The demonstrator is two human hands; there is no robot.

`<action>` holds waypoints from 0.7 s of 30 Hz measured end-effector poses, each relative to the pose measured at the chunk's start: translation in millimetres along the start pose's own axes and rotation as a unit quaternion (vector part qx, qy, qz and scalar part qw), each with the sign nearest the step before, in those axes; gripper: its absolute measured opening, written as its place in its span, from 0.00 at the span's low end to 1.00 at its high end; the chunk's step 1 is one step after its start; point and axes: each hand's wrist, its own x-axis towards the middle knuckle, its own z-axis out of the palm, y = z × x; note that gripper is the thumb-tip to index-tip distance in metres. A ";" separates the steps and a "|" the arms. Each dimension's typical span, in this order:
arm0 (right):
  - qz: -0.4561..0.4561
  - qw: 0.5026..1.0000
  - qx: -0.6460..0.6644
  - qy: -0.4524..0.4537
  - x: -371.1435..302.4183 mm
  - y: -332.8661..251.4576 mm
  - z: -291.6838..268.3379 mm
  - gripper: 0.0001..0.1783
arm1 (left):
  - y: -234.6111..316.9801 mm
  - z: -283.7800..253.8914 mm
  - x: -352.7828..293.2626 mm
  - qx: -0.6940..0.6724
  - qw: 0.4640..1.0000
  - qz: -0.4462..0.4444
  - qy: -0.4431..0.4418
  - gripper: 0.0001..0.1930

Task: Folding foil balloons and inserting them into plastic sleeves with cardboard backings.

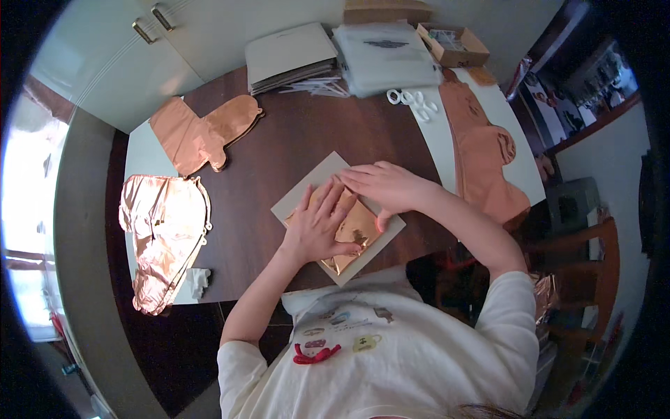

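Note:
A square grey card (319, 171) lies turned cornerwise on the brown table in front of me. On it rests a folded sheet of shiny rose-gold foil (363, 229), which looks like a flattened foil balloon. My left hand (317, 225) lies flat on the foil with its fingers spread and the thumb out to the right. My right hand (387, 187) reaches across from the right, fingers stretched out over the far edge of the foil and thumb near the card's right side. The fingertips of both hands come close together. Part of the foil is hidden under them.
Flat rose-gold foil balloons lie at the far left (202, 133), near left (164, 230) and right (481, 146). Along the back are stacked cards (289, 56), white sticks (317, 86), clear plastic bags (384, 59), white ribbon rolls (412, 99) and a small carton (460, 54).

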 end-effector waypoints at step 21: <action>0.180 0.954 -0.050 0.236 -75.0 -120.0 72.5 0.22 | -1.6 -0.4 1.7 0.007 1.000 0.019 0.005 0.45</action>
